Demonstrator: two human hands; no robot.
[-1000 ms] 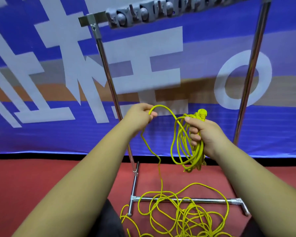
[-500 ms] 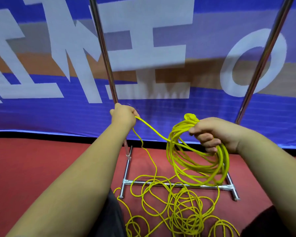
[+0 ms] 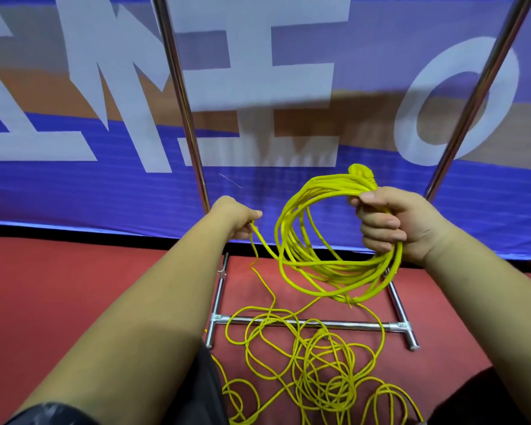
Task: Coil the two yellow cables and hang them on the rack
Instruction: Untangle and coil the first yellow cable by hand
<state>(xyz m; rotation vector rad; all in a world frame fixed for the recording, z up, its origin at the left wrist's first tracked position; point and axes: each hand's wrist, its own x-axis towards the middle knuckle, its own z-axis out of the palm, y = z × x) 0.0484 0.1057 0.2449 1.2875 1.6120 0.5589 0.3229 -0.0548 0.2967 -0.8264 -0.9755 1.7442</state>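
The yellow cable coil point(image 3: 347, 273) hangs from the clenched right hand point(image 3: 393, 223), before the rack point(image 3: 183, 102); the left hand point(image 3: 235, 219) pinches the free strand point(image 3: 267, 246). Draw each loop to match the others (the floor pile point(image 3: 322, 360) looks tangled), letting slack feed without snagging the rack's base bar point(image 3: 362, 325).

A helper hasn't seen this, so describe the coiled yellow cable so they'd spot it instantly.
Find the blue banner behind the metal rack; between the rack's two poles, the right hand grips a coil of yellow cable in the air. Unlike the loose tangle on the red floor below, it is gathered into round loops.
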